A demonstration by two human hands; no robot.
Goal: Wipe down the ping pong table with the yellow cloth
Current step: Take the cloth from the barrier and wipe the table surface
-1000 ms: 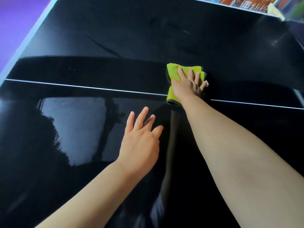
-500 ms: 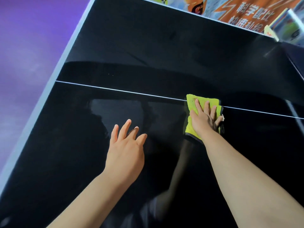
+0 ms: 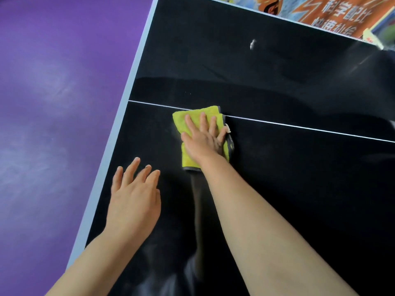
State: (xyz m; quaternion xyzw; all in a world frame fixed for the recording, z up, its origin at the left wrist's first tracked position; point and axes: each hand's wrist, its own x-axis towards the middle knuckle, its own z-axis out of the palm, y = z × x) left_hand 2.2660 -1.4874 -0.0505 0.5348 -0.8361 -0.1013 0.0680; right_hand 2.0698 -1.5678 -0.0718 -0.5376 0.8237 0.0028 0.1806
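Note:
The ping pong table is glossy black with a thin white centre line and a pale edge stripe along its left side. A folded yellow cloth with grey trim lies flat on it, its top end touching the white line. My right hand presses down on the cloth with straight, spread fingers. My left hand is nearer to me and to the left of the cloth, fingers straight, just over or on the black surface close to the table's left edge; contact is unclear.
Purple floor lies beyond the table's left edge. Past the far edge at top right stands an orange and blue printed banner. A small white speck sits on the far half of the table.
My right hand has slid the cloth leftward along the white line toward the table's left edge. The view has swung left, and my left hand has moved left with it.

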